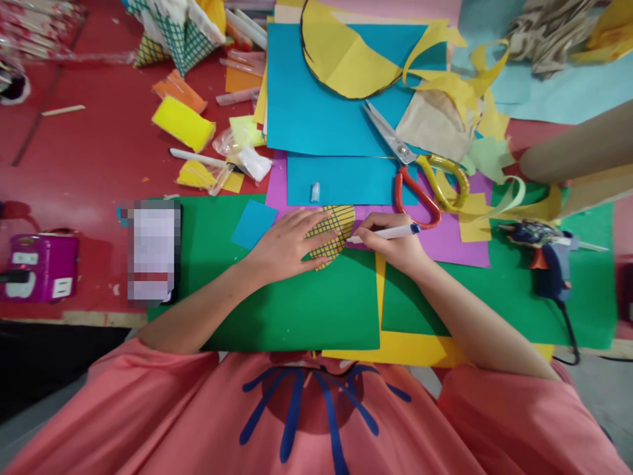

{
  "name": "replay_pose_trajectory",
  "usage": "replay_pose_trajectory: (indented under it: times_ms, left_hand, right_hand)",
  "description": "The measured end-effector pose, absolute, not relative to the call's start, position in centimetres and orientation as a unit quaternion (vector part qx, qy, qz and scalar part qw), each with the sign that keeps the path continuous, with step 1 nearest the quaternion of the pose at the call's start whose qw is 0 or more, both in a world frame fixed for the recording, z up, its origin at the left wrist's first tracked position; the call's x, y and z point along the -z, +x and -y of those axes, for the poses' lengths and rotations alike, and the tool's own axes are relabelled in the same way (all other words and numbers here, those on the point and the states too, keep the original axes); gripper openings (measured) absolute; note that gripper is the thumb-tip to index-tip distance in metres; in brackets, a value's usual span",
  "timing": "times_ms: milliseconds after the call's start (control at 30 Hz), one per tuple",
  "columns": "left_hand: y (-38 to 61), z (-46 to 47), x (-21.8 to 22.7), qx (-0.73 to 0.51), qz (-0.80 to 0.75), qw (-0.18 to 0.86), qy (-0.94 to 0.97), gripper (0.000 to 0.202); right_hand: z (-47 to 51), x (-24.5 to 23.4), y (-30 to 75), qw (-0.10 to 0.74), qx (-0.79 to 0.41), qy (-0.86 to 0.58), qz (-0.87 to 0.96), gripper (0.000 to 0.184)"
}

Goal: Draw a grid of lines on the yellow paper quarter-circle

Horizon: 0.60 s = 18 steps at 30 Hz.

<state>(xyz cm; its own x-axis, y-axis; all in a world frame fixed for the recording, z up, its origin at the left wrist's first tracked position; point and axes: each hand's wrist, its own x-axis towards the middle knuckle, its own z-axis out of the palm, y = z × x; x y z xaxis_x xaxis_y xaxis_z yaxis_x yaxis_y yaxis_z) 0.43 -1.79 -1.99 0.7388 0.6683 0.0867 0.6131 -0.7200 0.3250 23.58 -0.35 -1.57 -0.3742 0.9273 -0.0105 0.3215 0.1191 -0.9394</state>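
Note:
My left hand (289, 243) lies flat with fingers spread on a yellow paper cut-out (332, 232) that bears a grid of dark lines. The cut-out rests on green paper (277, 297). My right hand (393, 247) is closed round a white marker pen (390, 232), its tip at the right edge of the cut-out. A small blue paper square (254, 223) lies just left of my left hand.
Scissors with red and yellow handles (420, 175) lie just beyond my right hand on blue and purple sheets. A glue gun (546, 254) sits at right, a phone (153, 251) at left, a purple device (39, 264) far left. Yellow scraps and a cardboard tube (573, 148) lie at back right.

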Motion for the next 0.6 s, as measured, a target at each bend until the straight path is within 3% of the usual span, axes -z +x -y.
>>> replay_pose_trajectory:
  times_ms: [233, 600]
  left_hand:
    - [0.36, 1.77, 2.06, -0.095, -0.343, 0.128, 0.926, 0.045]
    - [0.55, 2.26, 1.70, -0.089, -0.311, 0.135, 0.937, 0.050]
  right_hand:
    - [0.33, 1.15, 23.66, 0.316, -0.504, -0.448, 0.667, 0.015]
    - [0.29, 2.08, 24.18, 0.395, -0.497, -0.499, 0.590, 0.018]
